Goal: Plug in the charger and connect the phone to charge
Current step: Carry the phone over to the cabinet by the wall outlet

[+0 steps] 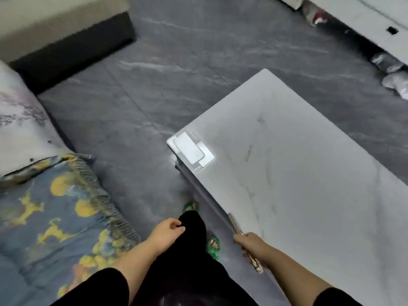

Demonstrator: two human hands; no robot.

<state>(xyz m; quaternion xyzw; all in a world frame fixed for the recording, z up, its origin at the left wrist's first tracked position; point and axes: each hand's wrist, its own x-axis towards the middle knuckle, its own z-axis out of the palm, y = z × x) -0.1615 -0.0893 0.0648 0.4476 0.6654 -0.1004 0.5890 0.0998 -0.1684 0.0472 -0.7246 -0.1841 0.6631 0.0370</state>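
Right hand (249, 240) clamped on phone (245, 241) at table (309, 173) edge; left hand (169, 230) loosely curled, empty.

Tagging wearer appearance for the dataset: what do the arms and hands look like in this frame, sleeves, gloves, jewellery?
Both hands bare, no gloves: left hand, right hand. Forearms are uncovered; black sleeves end near the elbows on both arms. No watch, rings or bracelets can be made out, though the frame is slightly blurred.

floor (167, 69): dark grey marble tile | table (309, 173): pale marble | sofa (33, 129): left
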